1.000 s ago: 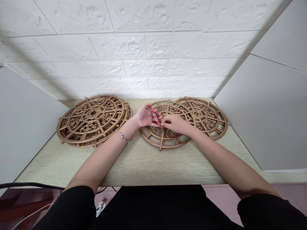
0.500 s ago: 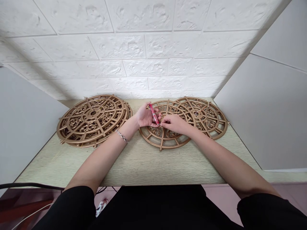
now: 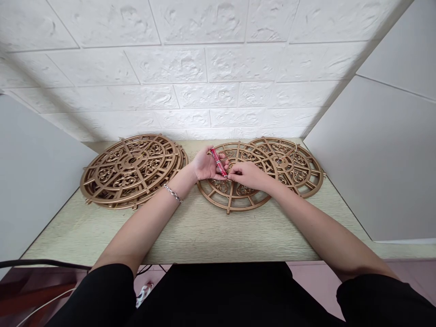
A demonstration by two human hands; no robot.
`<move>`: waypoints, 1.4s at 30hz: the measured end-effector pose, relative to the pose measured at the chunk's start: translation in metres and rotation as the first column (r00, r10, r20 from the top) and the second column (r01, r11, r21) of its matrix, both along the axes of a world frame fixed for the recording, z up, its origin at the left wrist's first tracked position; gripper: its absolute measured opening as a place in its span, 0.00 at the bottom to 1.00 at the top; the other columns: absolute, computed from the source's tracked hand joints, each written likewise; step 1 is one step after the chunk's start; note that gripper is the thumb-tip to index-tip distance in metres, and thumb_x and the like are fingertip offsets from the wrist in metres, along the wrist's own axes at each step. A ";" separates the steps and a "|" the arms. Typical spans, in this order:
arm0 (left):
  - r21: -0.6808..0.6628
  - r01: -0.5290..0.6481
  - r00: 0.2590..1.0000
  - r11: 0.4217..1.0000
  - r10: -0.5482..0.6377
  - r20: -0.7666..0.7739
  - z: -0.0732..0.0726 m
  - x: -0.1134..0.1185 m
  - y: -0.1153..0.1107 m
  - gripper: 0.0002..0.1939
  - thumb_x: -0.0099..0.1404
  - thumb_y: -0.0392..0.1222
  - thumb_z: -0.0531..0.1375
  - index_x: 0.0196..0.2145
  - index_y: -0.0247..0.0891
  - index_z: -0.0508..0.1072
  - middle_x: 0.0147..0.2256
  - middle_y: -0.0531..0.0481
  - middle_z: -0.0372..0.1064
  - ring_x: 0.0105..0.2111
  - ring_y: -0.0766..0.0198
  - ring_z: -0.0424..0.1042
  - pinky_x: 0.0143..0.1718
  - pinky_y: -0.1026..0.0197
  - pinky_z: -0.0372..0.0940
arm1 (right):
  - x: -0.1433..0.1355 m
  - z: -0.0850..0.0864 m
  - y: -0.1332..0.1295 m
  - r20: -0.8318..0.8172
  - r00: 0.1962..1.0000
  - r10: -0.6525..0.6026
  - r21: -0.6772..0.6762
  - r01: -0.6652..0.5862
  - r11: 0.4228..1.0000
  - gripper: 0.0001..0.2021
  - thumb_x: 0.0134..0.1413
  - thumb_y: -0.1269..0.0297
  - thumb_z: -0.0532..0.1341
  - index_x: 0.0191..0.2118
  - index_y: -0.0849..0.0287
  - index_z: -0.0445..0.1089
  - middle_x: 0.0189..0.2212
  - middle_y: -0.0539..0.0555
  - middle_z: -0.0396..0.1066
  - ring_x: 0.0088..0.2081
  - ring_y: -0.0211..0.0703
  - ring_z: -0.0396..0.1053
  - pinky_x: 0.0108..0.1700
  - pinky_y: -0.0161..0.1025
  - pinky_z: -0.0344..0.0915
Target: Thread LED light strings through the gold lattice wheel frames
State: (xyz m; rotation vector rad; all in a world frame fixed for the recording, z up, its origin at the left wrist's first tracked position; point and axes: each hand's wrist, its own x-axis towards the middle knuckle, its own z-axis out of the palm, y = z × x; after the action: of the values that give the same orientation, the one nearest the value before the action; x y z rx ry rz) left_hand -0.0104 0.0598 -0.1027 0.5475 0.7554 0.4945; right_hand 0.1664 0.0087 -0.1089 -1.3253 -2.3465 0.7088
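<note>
My left hand (image 3: pixel 207 164) is turned palm up above the discs, its fingers curled around a slim red tube (image 3: pixel 218 161) with a silver band at mid-length. The tube slants across the fingers, its lower end towards my right hand (image 3: pixel 247 175). That hand has thumb and fingertips pinched together right at the tube's lower end; whatever is between them is too small to make out. Beneath both hands lies a bronze-coloured openwork disc (image 3: pixel 229 205) with scroll patterns, overlapping a second such disc (image 3: pixel 311 193) on the right.
A stack of similar openwork discs (image 3: pixel 119 200) sits on the left of the pale wood-grain table (image 3: pixel 218 238). White brick-patterned wall (image 3: pixel 190 97) stands behind, with grey panels (image 3: pixel 378 168) on either side. A black cable (image 3: pixel 44 262) crosses the front left corner.
Both hands stay almost in place. The red tube has turned very slightly in the left hand, and the right fingertips have shifted a little at its lower end.
</note>
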 end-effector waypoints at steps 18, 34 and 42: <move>0.062 0.040 0.997 0.997 -0.036 -0.073 0.006 0.003 -0.005 0.23 0.60 0.59 0.42 0.27 0.37 0.63 0.29 0.43 0.68 0.26 0.57 0.68 0.27 0.50 0.65 | -0.003 0.000 -0.002 0.038 0.999 0.026 0.072 -0.028 0.997 0.08 0.52 0.69 0.58 0.26 0.60 0.71 0.28 0.51 0.71 0.33 0.39 0.65 0.35 0.34 0.55; 0.131 0.131 0.980 0.983 -0.109 -0.167 0.007 0.000 -0.005 0.20 0.56 0.58 0.50 0.27 0.37 0.64 0.29 0.46 0.67 0.25 0.60 0.65 0.27 0.50 0.64 | 0.007 -0.006 -0.002 -0.312 0.948 -0.068 0.402 0.196 0.894 0.17 0.54 0.62 0.53 0.17 0.59 0.61 0.16 0.48 0.59 0.22 0.35 0.56 0.27 0.34 0.52; 0.149 0.149 0.980 0.978 -0.126 -0.154 0.006 -0.004 -0.005 0.18 0.51 0.57 0.56 0.27 0.39 0.62 0.32 0.45 0.68 0.25 0.61 0.64 0.29 0.51 0.63 | 0.020 0.003 0.004 -0.645 0.760 -0.084 0.385 0.418 0.823 0.17 0.53 0.64 0.52 0.15 0.58 0.61 0.12 0.46 0.56 0.17 0.34 0.55 0.23 0.35 0.52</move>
State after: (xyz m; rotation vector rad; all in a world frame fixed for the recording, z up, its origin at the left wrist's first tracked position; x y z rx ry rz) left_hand -0.0141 0.0552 -0.0962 0.7864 0.8125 0.3910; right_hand 0.1867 0.0130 -0.1060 -0.9614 -1.6146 0.3077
